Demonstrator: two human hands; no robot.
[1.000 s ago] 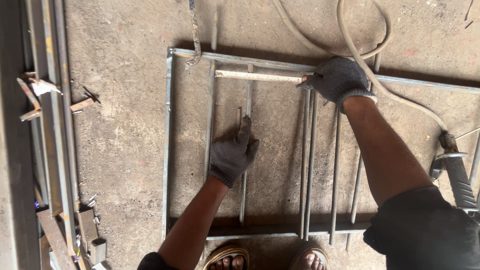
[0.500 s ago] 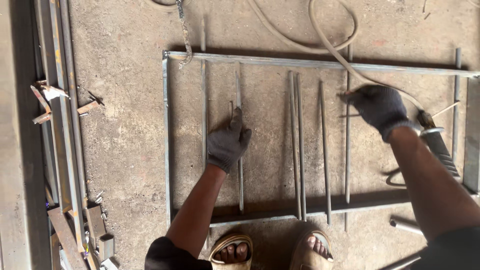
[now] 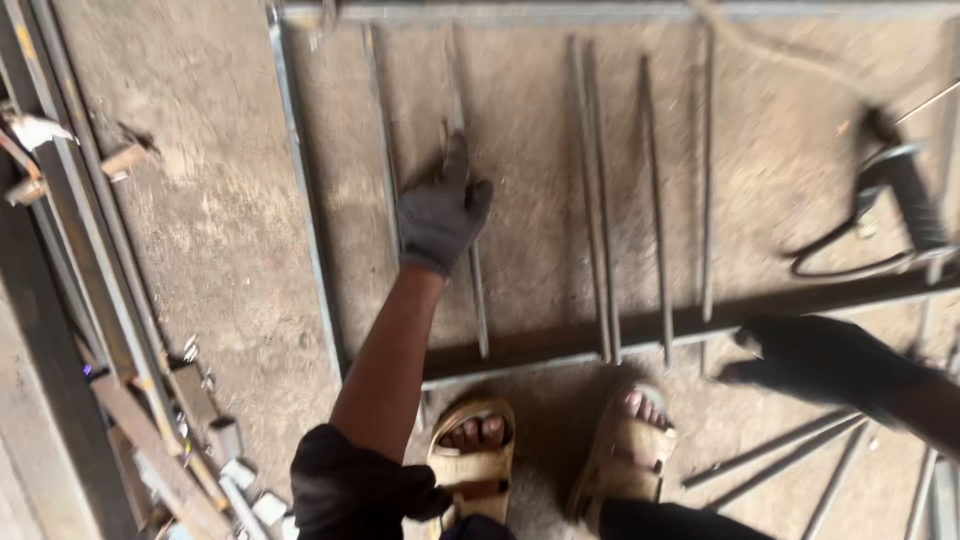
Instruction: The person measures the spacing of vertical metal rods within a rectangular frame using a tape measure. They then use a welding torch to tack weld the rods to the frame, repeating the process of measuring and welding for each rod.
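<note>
2 gloved hands (image 3: 440,215); 2 sandals (image 3: 475,465)

Both the left hand (image 3: 440,215) and the right hand (image 3: 815,360) wear dark grey gloves. Under the left hand lie dull grey metal rods (image 3: 595,200) on brownish-grey concrete floor (image 3: 220,230). Below the hands, the sandals (image 3: 475,465) are tan.
</note>
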